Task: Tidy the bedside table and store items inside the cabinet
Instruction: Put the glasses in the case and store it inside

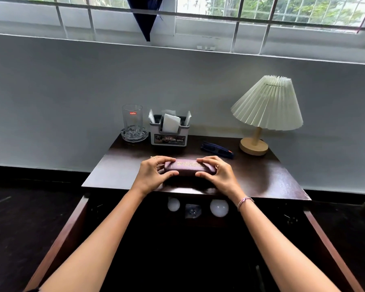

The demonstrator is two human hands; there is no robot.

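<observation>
Hands were both clamped on the glasses case point(190, 168), left hand point(154, 172) and right hand point(216, 172) at either end, near the front of the bedside table point(261, 175). Figured it could pop open or slide off into the open cabinet point(198, 239) below, and the loose glasses point(217, 150) behind it weren't packed yet

Two bare forearms entered from the lower left and lower right of the frame, with no sleeves visible along them. The left hand point(154, 175) carried a thin ring point(152, 157) on one finger. The right hand point(216, 173) also carried a ring point(216, 166). A pink-and-white braided bracelet point(245, 202) encircled the right wrist, at centre right.
</observation>
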